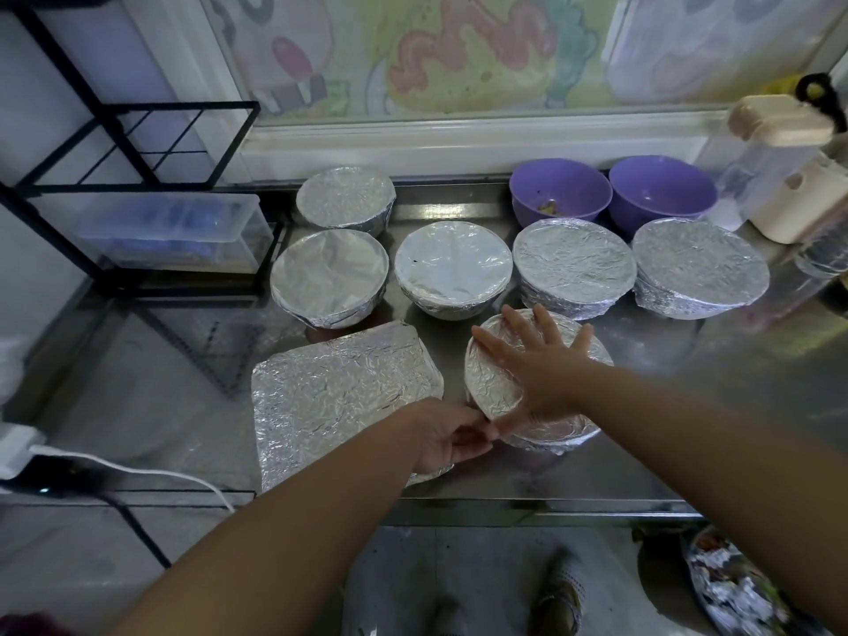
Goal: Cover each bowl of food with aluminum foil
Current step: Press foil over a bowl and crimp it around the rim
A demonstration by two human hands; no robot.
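A foil-covered bowl stands near the front of the steel table. My right hand lies flat on its foil top with fingers spread. My left hand pinches the foil at the bowl's near-left rim. Several other foil-covered bowls stand in rows behind. A flat stack of foil sheets lies to the left of the bowl. Two uncovered purple bowls sit at the back, the left one holding food scraps.
A black wire rack with a clear plastic box stands at the left. A cream-lidded container sits at the back right. A white cable runs at front left. Crumpled foil scraps lie below the table's front edge.
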